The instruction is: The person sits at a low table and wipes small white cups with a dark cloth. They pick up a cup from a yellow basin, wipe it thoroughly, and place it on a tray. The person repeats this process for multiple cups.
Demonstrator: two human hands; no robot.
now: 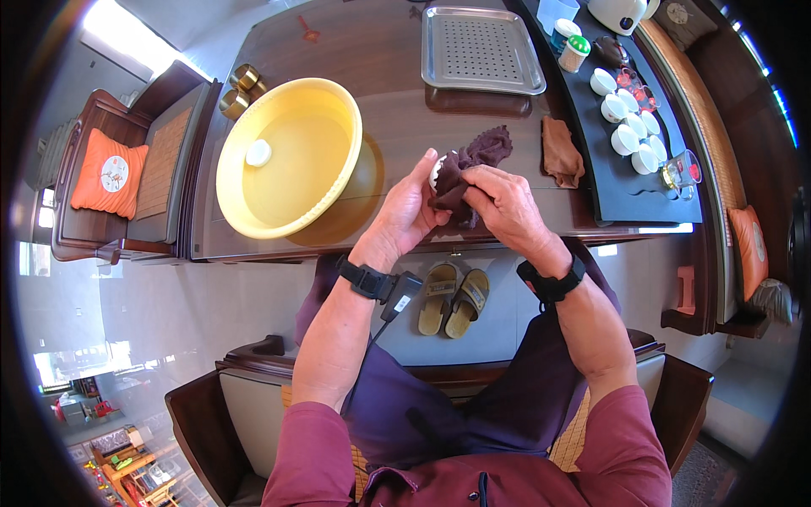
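My left hand holds a small white cup, largely covered by a dark purple cloth. Pinched in the fingers of my right hand is that same cloth, pressed against the cup. To the left stands a yellow plastic basin of water, with a white cup in it near the left wall. A folded brown cloth lies on the table at the right. Several white cups stand on the black tea tray, beside a glass pitcher.
A perforated steel tray lies on the wooden table. Brass-coloured cups stand behind the basin. A toothpick jar, a dark teapot and a white kettle are at the upper right. Slippers rest on the floor.
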